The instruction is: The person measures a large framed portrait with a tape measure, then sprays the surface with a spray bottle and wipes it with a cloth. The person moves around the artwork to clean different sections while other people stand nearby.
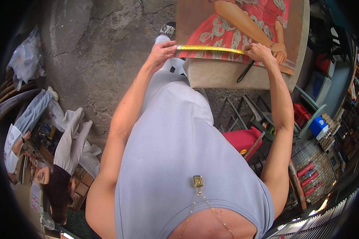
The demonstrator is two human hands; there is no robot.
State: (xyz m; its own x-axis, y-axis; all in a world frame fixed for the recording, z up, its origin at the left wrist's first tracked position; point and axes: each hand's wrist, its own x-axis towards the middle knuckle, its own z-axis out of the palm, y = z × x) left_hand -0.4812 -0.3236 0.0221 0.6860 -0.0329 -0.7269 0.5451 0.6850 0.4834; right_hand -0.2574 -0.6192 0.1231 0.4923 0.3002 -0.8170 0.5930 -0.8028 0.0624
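Note:
A yellow tape measure blade (211, 48) stretches across the lower part of a painting (194, 18) of a figure in a red dress. My left hand (164, 53) pinches the blade's end at the painting's left edge. On the right, my right hand (259, 53) is closed around the other end of the tape, and the case is mostly hidden in my fingers. From that hand a black wrist strap (245, 72) hangs down. The painting lies on a table covered with a beige cloth (227, 74), whose front side drops below the painting's lower edge.
Cracked concrete floor (86, 44) spreads to the left. Two people stand at the lower left, beside plastic bags (27, 59) and cardboard. To the right are a red bag (242, 142), metal stool legs (234, 112), red crates (301, 115) and stacked egg trays (332, 128).

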